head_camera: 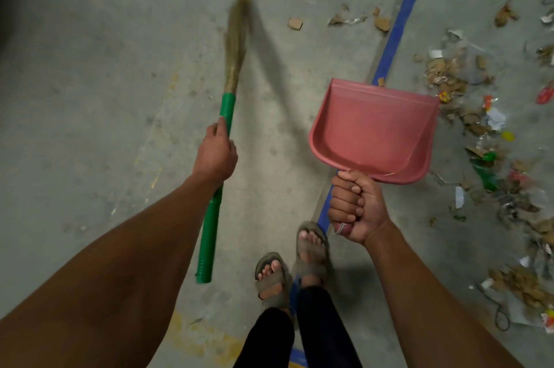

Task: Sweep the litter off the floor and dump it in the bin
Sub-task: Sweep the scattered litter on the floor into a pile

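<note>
Left hand (215,155) gripping a broom (223,140), right hand (353,205) clenched on an empty dustpan (374,128), a person nears litter (467,98) strewn rightward, sweeping seemingly next; no bin visible.

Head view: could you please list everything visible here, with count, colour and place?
broom: one, green handle and straw bristles, left of centre, held off the floor
dustpan: one, red and empty, right of centre
litter: many scraps, brown, white, yellow, green and red, mostly right of the stripe
floor stripe: one, blue, running up to the top right
floor: grey concrete
sandals: two, grey, bottom centre
left hand: grips the broom handle
right hand: grips the dustpan handle
</note>
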The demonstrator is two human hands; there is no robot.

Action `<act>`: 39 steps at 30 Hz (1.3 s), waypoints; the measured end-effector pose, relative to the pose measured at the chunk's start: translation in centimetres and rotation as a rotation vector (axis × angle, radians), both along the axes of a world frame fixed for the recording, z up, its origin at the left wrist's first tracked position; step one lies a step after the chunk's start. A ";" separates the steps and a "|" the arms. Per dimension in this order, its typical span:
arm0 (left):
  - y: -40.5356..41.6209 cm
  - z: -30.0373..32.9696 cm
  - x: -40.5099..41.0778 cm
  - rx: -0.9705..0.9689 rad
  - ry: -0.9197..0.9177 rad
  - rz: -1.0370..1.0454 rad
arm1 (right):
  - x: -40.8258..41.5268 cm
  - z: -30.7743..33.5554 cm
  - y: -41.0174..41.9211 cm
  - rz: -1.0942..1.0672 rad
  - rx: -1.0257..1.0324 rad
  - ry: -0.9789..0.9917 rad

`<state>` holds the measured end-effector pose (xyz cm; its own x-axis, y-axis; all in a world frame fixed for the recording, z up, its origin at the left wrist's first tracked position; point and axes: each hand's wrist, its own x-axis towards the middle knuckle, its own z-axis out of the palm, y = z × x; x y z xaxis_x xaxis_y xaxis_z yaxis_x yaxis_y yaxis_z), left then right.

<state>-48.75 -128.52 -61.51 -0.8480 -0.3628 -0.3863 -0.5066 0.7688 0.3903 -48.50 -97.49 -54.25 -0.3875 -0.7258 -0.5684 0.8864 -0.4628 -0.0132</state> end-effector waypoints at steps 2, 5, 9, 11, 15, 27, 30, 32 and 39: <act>0.5 -0.3 -1.6 -0.011 -0.077 0.037 | -0.3 -0.4 0.3 -0.010 0.016 -0.024; 1.6 -1.3 -3.5 -0.014 -0.212 -0.097 | -0.8 -0.9 0.9 -0.026 0.060 -0.050; 5.5 -2.5 -5.2 0.032 -0.286 -0.457 | -2.2 -1.4 2.4 -0.062 0.069 -0.049; 8.0 -2.8 -6.1 0.061 -0.304 -0.621 | -3.0 -1.3 3.6 -0.093 0.069 -0.043; 13.0 -2.1 -7.4 0.136 -0.282 -0.884 | -4.1 -0.9 6.6 -0.134 0.067 -0.029; 12.7 -0.4 -6.8 0.092 -0.040 -0.485 | -3.0 -0.6 13.9 -0.271 0.109 -0.055; 13.7 -0.9 -6.9 0.024 -0.129 -0.334 | -2.1 -1.2 14.3 -0.303 0.098 -0.075; 15.1 -1.7 -7.2 0.013 -0.214 -0.326 | -1.5 -1.7 14.8 -0.324 0.080 -0.088; 23.4 -3.4 -7.9 0.084 -0.339 -0.691 | 0.4 -2.9 17.1 -0.360 0.015 -0.079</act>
